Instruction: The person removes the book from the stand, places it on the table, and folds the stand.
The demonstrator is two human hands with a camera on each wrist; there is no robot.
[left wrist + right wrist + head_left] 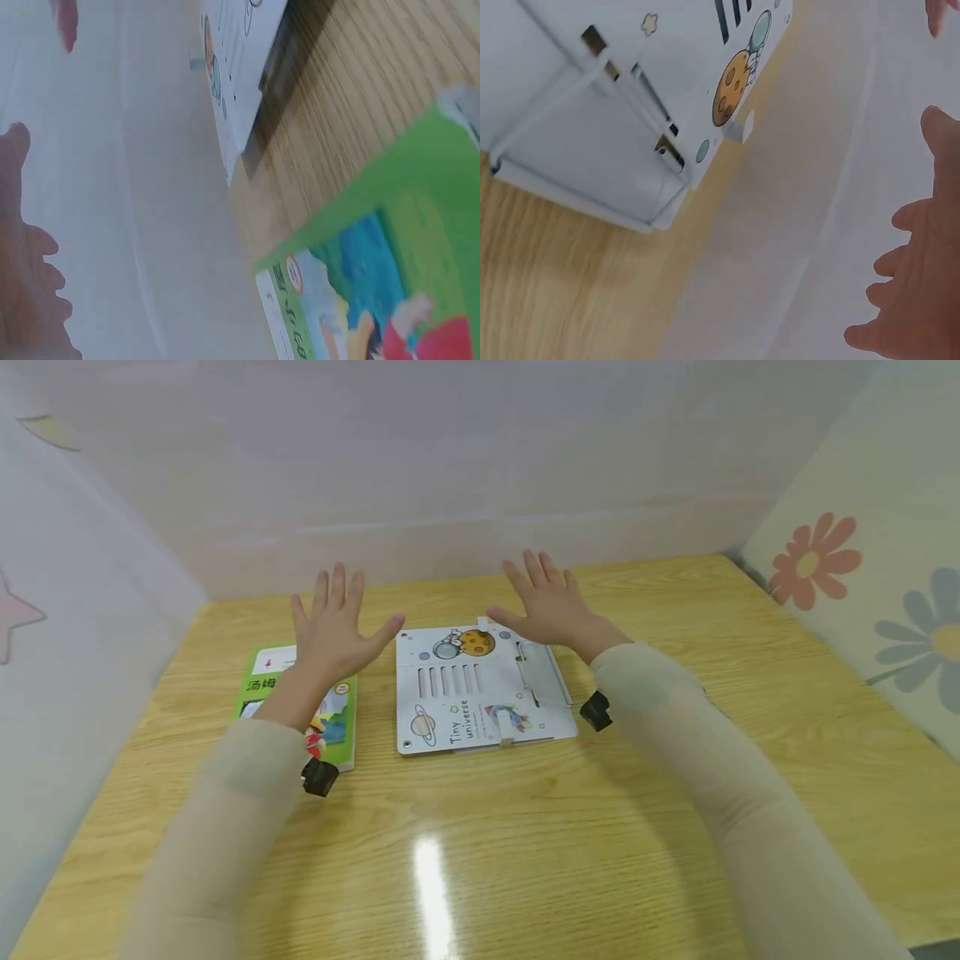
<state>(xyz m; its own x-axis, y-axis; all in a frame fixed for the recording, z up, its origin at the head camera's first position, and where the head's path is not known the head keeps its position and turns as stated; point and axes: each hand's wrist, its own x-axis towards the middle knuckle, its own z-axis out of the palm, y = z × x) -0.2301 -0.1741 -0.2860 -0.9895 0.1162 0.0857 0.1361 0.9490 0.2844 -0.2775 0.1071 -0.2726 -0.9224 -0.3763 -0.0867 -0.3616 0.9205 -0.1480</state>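
Observation:
Both hands are held up over the table with fingers spread, and neither holds anything. My left hand (pixel 333 631) is raised above a green picture book (pixel 341 727), overlapping part of its cover in the head view. To the right, my right hand (pixel 551 610) hovers by the far right corner of a white folding book stand (pixel 442 693). Planets, a rocket and the words "Tiny universe" are printed on the stand, which lies flat. A wire support (pixel 547 109) and a small white clip (pixel 741 127) show on it in the right wrist view.
The wooden table (pixel 525 843) reaches a pale wall (pixel 450 460) at the back. Side panels stand left and right, the right one with a red flower (pixel 813 560) and a blue flower (pixel 926 631). A bright glare streak lies on the near tabletop.

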